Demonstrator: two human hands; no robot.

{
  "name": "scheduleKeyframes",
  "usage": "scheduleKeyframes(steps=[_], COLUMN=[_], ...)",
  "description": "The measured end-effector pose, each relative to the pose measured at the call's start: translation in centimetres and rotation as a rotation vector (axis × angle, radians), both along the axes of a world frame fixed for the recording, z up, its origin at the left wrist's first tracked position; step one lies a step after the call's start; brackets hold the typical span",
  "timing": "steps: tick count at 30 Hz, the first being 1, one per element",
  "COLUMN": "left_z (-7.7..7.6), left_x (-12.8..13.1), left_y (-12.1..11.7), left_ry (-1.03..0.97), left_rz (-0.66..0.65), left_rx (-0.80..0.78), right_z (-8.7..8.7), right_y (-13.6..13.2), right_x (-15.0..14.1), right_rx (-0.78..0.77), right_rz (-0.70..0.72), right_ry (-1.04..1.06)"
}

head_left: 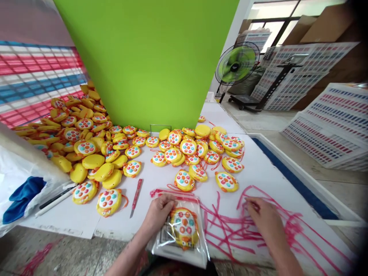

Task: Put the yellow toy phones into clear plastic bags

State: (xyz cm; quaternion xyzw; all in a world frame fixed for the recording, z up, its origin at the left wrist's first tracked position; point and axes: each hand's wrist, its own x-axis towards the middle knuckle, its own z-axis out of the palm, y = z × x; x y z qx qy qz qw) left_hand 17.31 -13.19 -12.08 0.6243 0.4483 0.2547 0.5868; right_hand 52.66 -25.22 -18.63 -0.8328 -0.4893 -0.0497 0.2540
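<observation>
My left hand [159, 214] grips the upper left edge of a clear plastic bag [201, 239], fingers closed on it. Inside the bag lies a yellow turtle-shaped toy [186, 226] with a white face full of coloured dots, over a dark printed sheet. My right hand [263, 216] is to the right, above a tangle of pink plastic strips [227, 230]. Its fingertips are pinched together, with a pink strip at them. A red-handled craft knife [136, 195] lies left of my left hand, beside a loose toy [108, 202].
More yellow toys are heaped at the left [86, 122] and grouped mid-table [189, 147]. A tall green panel [149, 65] stands behind them. White pens [54, 201] and a blue cloth [24, 197] lie at the left. A fan [237, 65] and stacked crates [330, 122] stand beyond.
</observation>
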Motion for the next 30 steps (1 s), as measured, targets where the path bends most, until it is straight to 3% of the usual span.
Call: scheduleKeyframes(steps=[3,6,9,11,14,17,24,30], left_z=[-0.4,-0.6,-0.6,-0.7,-1.0,-1.2,-1.3,-1.4], left_x=[0.0,-0.1,-0.3,-0.4,-0.6,-0.7,-1.0,-1.1], left_y=[0.2,0.3,0.4,0.4,0.4,0.3,0.7,0.8], left_ry=[-0.034,-0.09,-0.107,-0.11,-0.144,-0.181,-0.202,-0.329], left_rz=[0.007,0.003,-0.015,-0.021,-0.012,0.007,-0.072,-0.07], left_rx=[-0.032,-0.088,-0.091,-0.085,-0.119,-0.159,-0.171,-0.338], right_z=[0.8,3.3,5.6,6.4,6.7,6.7,6.2,5.8], right_y=[-1.2,0.0,2.6,4.3,6.0,6.6,5.8,5.1], right_x=[1.1,-0.8,-5.1,-8.7,-13.6,-16.0,-14.1,-13.1], right_rx=[-0.097,0.035,0.167,0.084,-0.159,-0.229,-0.201,-0.095], right_rz=[0.069,0.063,0.162,0.304,0.531,0.599,0.605,0.514], right_ry=[-0.215,-0.273,-0.057,0.193,0.449,0.632,0.911,1.005])
